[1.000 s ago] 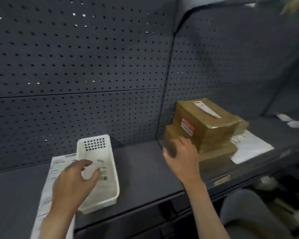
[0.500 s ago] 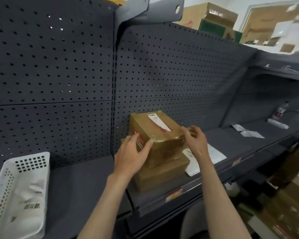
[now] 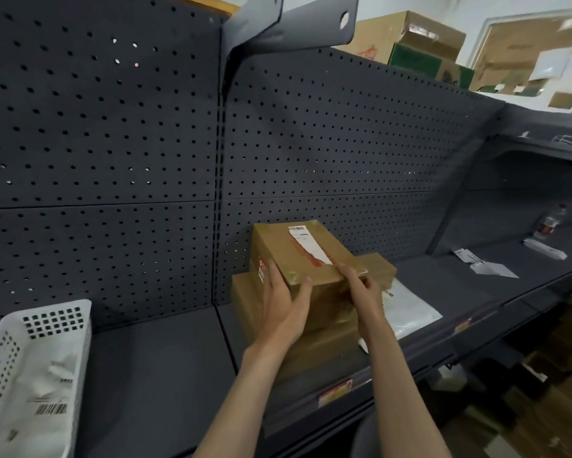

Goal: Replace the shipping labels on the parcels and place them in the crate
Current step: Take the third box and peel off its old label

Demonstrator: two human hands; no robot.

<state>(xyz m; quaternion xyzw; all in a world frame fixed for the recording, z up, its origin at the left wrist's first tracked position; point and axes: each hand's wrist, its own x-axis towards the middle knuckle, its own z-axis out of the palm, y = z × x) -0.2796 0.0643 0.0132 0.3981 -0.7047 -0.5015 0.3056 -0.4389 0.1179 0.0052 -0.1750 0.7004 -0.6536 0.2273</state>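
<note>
A brown cardboard parcel [image 3: 297, 256] with a white shipping label [image 3: 307, 244] on top sits on a stack of flatter brown parcels [image 3: 317, 345] on the dark shelf. My left hand [image 3: 283, 307] grips its near left corner, thumb on the front face. My right hand [image 3: 365, 292] holds its near right edge, fingers curled over the top. A white perforated crate [image 3: 30, 368] stands at the far left and holds crumpled white labels with a barcode.
A white plastic mailer [image 3: 406, 310] lies right of the stack. Dark pegboard [image 3: 145, 143] backs the shelf [image 3: 159, 365]. Paper scraps [image 3: 486, 264] and a small bottle [image 3: 550, 223] lie further right. Cardboard boxes [image 3: 420, 41] sit on top of the unit and on the floor.
My view swung right from the crate to the parcels. Both hands left the crate area and closed on the top parcel, the right hand shifting from its far side to its near right edge.
</note>
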